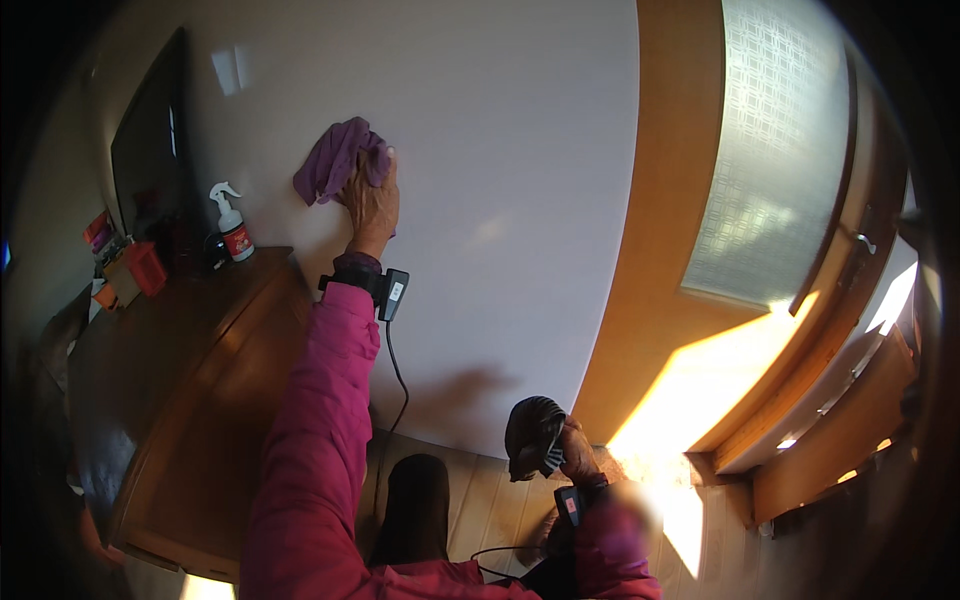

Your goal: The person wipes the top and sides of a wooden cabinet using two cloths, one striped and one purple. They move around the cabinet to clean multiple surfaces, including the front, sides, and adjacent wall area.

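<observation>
My left hand (373, 196) presses a crumpled purple cloth (334, 161) against the pale, glossy wall (487, 187); the fingers are mostly behind the cloth. Low at the right, near the wall's bottom edge, my right hand (577, 451) grips a bunched dark striped cloth (534, 435), held away from the purple one. Both wrists carry black strapped devices with cables. A white spray bottle (234, 229) with a red label stands on the wooden cabinet, to the left of my left forearm.
The wooden cabinet (202, 322) fills the left side, bearing a dark flat screen (154, 142), a red plastic container (146, 268) and small items. At right is a wooden door (667, 225) with patterned glass (772, 165) beside a handled door frame. Sunlight falls on the plank floor (480, 487).
</observation>
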